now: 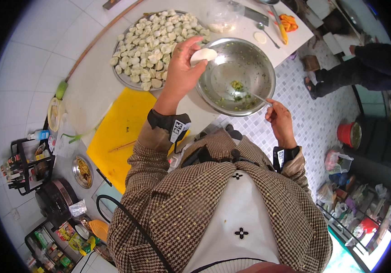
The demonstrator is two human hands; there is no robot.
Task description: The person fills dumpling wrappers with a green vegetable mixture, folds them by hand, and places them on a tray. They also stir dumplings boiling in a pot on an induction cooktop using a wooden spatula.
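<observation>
My left hand (pixel 185 66) holds a round dumpling wrapper (pixel 204 56) between thumb and fingers, over the left rim of a large steel bowl (pixel 267 65). In my right hand (pixel 279 117), at the bowl's lower right edge, is the handle of a metal spoon (pixel 258 98) that reaches into the bowl. A small heap of greenish filling (pixel 237 85) lies at the spoon's end, and bits of it cling to the bowl's wall. Left of the bowl, many folded dumplings (pixel 154 41) cover a round metal tray (pixel 122 79), partly behind my left hand.
A yellow board (pixel 113 126) lies left of my forearm. Beyond the bowl are a plastic container (pixel 224 17), a cleaver (pixel 255 16), a small spoon (pixel 268 36), a single wrapper (pixel 260 37) and a yellow-handled ladle (pixel 281 30). A person (pixel 352 71) stands at the right on the tiled floor.
</observation>
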